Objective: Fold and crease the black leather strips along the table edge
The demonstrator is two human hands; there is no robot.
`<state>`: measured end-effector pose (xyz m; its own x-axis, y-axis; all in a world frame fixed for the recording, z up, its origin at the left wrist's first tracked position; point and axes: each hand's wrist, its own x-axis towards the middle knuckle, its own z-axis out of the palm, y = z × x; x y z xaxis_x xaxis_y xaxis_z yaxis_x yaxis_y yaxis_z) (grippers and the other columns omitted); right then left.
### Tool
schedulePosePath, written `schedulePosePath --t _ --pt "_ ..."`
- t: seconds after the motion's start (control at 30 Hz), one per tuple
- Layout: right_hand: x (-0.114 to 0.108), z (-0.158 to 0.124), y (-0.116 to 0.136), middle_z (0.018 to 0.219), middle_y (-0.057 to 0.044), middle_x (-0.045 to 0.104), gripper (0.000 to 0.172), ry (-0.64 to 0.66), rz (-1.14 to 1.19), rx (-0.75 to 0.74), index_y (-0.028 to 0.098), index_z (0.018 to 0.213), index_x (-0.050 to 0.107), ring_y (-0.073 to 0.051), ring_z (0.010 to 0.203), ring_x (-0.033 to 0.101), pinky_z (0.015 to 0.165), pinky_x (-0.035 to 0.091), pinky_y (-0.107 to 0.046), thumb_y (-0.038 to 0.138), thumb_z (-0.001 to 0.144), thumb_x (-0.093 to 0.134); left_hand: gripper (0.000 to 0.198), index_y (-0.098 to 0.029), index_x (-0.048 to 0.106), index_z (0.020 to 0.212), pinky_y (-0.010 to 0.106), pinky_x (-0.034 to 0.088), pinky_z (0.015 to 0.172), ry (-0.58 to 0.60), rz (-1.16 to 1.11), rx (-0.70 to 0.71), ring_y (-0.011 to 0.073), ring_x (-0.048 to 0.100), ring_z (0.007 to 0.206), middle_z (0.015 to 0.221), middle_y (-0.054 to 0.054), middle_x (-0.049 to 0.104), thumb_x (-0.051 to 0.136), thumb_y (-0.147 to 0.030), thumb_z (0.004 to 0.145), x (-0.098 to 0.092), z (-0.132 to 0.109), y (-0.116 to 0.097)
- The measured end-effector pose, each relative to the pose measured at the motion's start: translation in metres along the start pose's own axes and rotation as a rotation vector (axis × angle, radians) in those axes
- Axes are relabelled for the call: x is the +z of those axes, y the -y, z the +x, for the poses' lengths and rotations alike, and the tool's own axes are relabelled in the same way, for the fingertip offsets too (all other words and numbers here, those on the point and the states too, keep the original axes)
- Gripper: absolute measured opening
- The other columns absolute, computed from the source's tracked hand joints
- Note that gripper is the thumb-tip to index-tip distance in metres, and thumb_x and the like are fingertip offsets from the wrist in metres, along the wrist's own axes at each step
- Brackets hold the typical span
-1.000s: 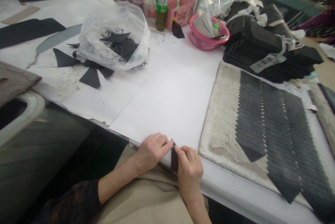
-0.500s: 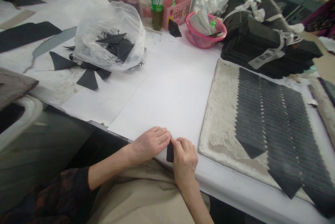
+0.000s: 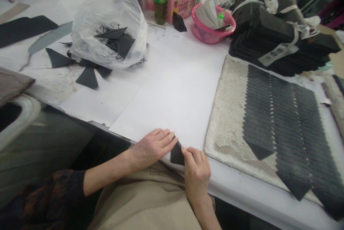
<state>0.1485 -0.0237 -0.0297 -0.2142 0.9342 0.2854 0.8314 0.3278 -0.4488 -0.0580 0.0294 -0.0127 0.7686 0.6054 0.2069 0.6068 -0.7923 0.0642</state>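
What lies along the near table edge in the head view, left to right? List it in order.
left hand → black triangular piece → right hand → worn grey board → overlapping rows of black pieces

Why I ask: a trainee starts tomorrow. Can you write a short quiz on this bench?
1. True or false: the left hand and the right hand both touch the black piece.
2. The clear bag holds: A black triangles; B bottles; C folded paper.
3. On which side of the white paper lies the board with rows of black pieces?
Key: 1 true; 2 A; 3 right.
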Motion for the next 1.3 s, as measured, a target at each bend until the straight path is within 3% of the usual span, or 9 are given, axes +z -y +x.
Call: schedulePosePath --t 0.23,0.43,0.6,0.8,1.1,1.3 --pt "0.002 -0.002 0.002 0.095 -0.007 0.063 0.022 0.034 -0.026 0.019 0.022 0.111 0.065 -0.019 0.085 0.053 0.078 0.041 -0.033 0.017 0.097 0.048 0.034 -0.009 0.053 0.128 0.043 0.045 0.100 0.022 0.060 -0.002 0.0288 0.051 0.120 0.125 0.018 0.057 0.049 -0.012 0.095 0.000 0.001 -0.008" --pt "0.000 -0.001 0.002 0.094 -0.006 0.063 0.022 0.034 -0.014 0.004 0.021 0.110 0.064 -0.019 0.084 0.053 0.077 0.040 -0.033 0.018 0.099 0.045 0.028 -0.004 0.057 0.120 0.038 0.045 0.101 0.007 0.011 0.093 0.0256 0.053 0.118 0.121 0.015 0.059 0.044 -0.008 0.096 -0.001 0.008 -0.009" --pt "-0.010 -0.008 -0.006 0.088 -0.004 0.063 0.014 -0.010 0.036 0.019 0.020 0.094 0.065 -0.016 0.081 0.054 0.076 0.041 -0.030 0.016 0.096 0.052 0.033 -0.006 0.052 0.128 0.041 0.045 0.101 0.019 0.002 0.062 0.0274 0.051 0.121 0.123 0.016 0.058 0.044 -0.011 0.096 -0.002 0.004 -0.011" --pt "-0.017 -0.022 -0.016 0.094 -0.006 0.063 0.023 -0.002 0.059 -0.029 0.021 0.113 0.063 -0.016 0.085 0.054 0.076 0.042 -0.030 0.011 0.096 0.050 0.040 -0.010 0.048 0.134 0.044 0.043 0.104 0.065 0.005 0.047 0.0305 0.048 0.124 0.127 0.017 0.056 0.049 -0.015 0.095 -0.001 0.000 -0.016" --pt "-0.023 -0.034 -0.020 0.097 -0.007 0.061 0.029 0.050 0.043 -0.009 0.021 0.119 0.061 -0.017 0.087 0.052 0.076 0.042 -0.031 0.012 0.098 0.045 0.031 -0.006 0.055 0.125 0.040 0.042 0.104 0.065 -0.015 0.106 0.0265 0.050 0.120 0.126 0.015 0.056 0.044 -0.009 0.096 -0.001 0.009 -0.020" --pt "-0.025 -0.037 -0.021 0.095 -0.006 0.062 0.026 0.026 0.041 0.005 0.021 0.116 0.063 -0.017 0.086 0.053 0.076 0.042 -0.032 0.012 0.097 0.047 0.036 -0.007 0.051 0.131 0.042 0.045 0.100 0.064 0.021 0.098 0.0297 0.050 0.120 0.122 0.015 0.058 0.048 -0.014 0.096 0.000 0.009 -0.027"
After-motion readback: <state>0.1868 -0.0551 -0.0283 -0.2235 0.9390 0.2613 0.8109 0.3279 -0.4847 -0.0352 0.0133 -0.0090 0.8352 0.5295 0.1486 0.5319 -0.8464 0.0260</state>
